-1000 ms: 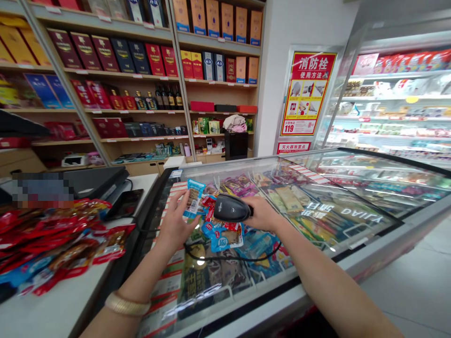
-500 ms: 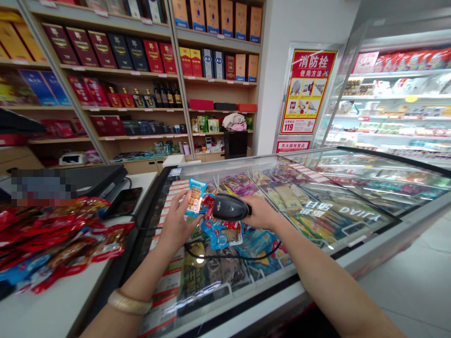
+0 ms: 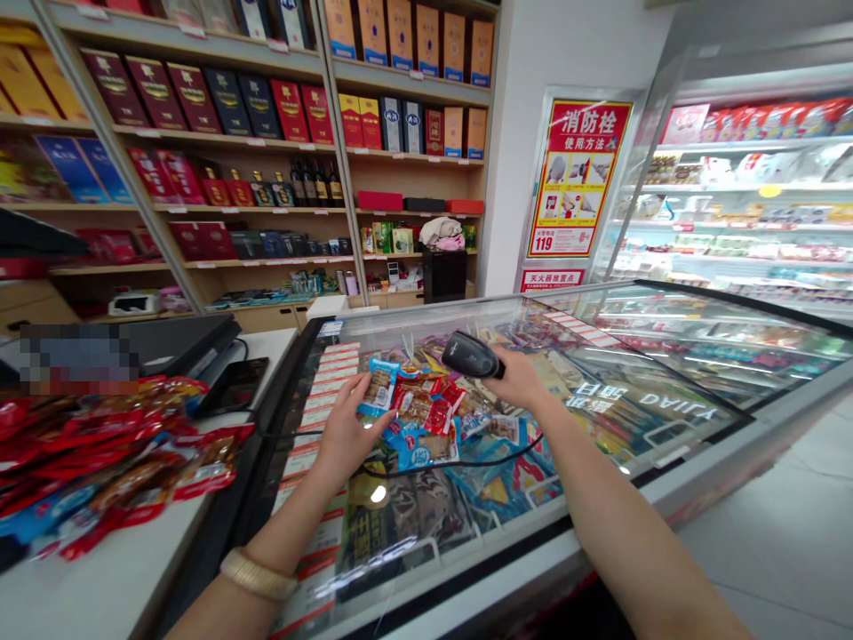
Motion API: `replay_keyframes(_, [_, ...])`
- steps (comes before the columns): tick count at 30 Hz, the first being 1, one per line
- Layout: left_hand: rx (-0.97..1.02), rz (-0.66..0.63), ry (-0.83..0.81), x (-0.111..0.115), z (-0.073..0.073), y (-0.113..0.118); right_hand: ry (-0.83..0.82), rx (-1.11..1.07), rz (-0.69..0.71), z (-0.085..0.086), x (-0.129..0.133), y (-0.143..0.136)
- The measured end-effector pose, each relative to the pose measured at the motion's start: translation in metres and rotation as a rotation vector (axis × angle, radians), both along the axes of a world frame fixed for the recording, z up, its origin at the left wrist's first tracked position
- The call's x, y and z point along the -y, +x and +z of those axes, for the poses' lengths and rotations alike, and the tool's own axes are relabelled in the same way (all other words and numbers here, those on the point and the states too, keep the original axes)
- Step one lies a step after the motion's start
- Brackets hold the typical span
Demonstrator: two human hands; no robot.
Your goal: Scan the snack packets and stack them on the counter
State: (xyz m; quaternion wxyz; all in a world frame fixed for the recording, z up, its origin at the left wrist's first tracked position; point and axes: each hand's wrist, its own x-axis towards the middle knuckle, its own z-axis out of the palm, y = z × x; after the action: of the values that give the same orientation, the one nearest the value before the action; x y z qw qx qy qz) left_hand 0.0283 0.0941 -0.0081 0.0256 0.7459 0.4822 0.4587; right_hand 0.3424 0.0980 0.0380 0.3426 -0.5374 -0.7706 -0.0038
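Note:
In my left hand (image 3: 347,436), the fingers grip the left edge of a small blue snack packet (image 3: 379,388) with a barcode label facing up. A black handheld barcode scanner (image 3: 469,356) is in my right hand (image 3: 521,380), its head pointing left above a small pile. That pile holds a red snack packet (image 3: 442,411) and a blue snack packet (image 3: 426,447), among others, on the glass freezer lid (image 3: 400,569). From the scanner a black cable (image 3: 480,464) loops over the glass under my hands.
To the left, red snack packets (image 3: 126,471) lie heaped on a white counter (image 3: 86,596), beside a phone (image 3: 235,386). Price labels (image 3: 326,382) line the freezer's left side. Shelves of boxes (image 3: 230,98) stand behind, and a lit fridge (image 3: 753,196) is at the right.
The scanner has moved up and right, away from the packet, uncovering more of the pile. My left hand has shifted slightly right and down with the blue packet.

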Motion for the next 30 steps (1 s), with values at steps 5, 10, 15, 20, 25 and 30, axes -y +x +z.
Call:
replay_keyframes(5, [-0.072, -0.003, -0.114, -0.006, -0.011, 0.000, -0.025, 0.032, -0.102, -0.007, -0.006, 0.008])
replay_keyframes(10, [-0.196, 0.072, -0.181, -0.008, -0.016, -0.004, -0.040, 0.059, -0.108, -0.009, -0.006, 0.005])
replay_keyframes(15, [-0.204, 0.191, -0.186, -0.004, 0.000, -0.013, -0.044, 0.069, -0.099, -0.009, -0.005, 0.004])
replay_keyframes(20, [-0.266, 0.521, -0.235, 0.011, 0.035, -0.048, -0.054, 0.072, -0.089, -0.013, -0.006, 0.005])
replay_keyframes(25, [-0.082, 0.808, -0.181, 0.028, 0.056, -0.101, -0.050, 0.075, -0.065, -0.013, -0.007, 0.003])
replay_keyframes(30, [-0.233, 0.967, -0.465, 0.036, 0.067, -0.118, -0.037, 0.087, -0.073, -0.013, -0.006, -0.001])
